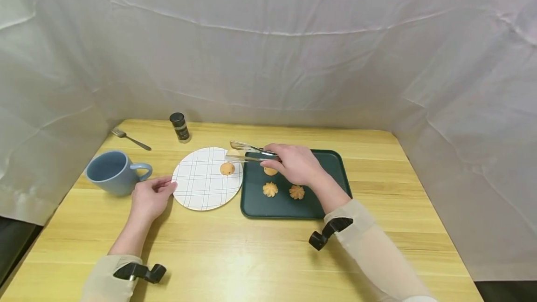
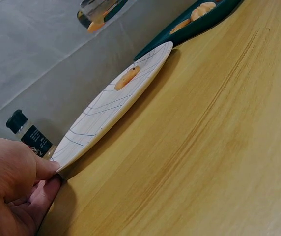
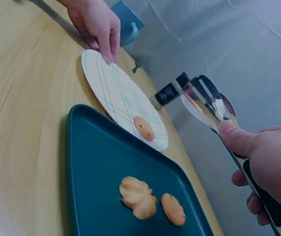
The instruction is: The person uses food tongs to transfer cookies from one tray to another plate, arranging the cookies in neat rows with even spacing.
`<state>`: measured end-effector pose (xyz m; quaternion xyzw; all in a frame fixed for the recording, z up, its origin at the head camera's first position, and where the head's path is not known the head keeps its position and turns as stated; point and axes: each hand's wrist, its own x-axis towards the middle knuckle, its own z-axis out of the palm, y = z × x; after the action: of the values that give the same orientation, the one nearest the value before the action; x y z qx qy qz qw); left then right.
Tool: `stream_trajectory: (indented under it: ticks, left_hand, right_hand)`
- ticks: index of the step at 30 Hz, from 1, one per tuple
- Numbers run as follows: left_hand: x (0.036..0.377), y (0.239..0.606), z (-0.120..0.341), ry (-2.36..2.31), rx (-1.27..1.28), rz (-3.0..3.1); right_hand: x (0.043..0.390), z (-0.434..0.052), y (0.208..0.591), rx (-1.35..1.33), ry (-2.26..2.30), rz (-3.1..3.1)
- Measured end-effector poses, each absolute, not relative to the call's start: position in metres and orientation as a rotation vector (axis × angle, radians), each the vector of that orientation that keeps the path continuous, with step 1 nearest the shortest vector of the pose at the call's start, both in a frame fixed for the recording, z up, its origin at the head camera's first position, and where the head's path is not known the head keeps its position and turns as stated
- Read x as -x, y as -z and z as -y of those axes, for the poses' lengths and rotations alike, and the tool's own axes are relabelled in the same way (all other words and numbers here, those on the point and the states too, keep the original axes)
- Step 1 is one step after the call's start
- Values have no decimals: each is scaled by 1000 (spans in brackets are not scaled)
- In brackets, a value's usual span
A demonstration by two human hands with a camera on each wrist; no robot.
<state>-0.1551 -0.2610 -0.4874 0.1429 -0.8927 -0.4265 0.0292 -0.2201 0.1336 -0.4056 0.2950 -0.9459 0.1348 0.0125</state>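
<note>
My right hand [image 1: 295,164] grips metal tongs [image 3: 214,110] above the gap between plate and tray. Between the tongs' ends a cookie [image 1: 235,154] is partly visible, raised over the plate's right edge. My left hand [image 1: 151,198] pinches the left rim of a round white plate [image 1: 201,181] with a line pattern; in the left wrist view the thumb lies on top and fingers below. One round, dotted cookie [image 1: 227,168] lies on the plate. On the dark green tray [image 1: 256,209] are a round cookie [image 3: 173,209] and two ridged cookies [image 1: 270,189], below my right hand.
A blue mug [image 1: 113,174] stands left of the plate, close to my left hand. Behind it lies a fork [image 1: 132,140]. A black-capped seasoning bottle [image 1: 180,127] stands behind the plate. Pale cloth [image 1: 268,69] hangs around the wooden table's back and sides.
</note>
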Motion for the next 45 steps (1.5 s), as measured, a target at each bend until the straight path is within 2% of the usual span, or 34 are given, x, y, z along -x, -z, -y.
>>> stream_trajectory:
  ticks: [21, 45]
  left_hand:
    - [156, 487, 256, 1313, -432, 2753]
    - [152, 486, 257, 1332, -454, 2754]
  right_hand:
    - [228, -88, 434, -1022, -430, 2983]
    - [230, -57, 446, -968, -278, 3082]
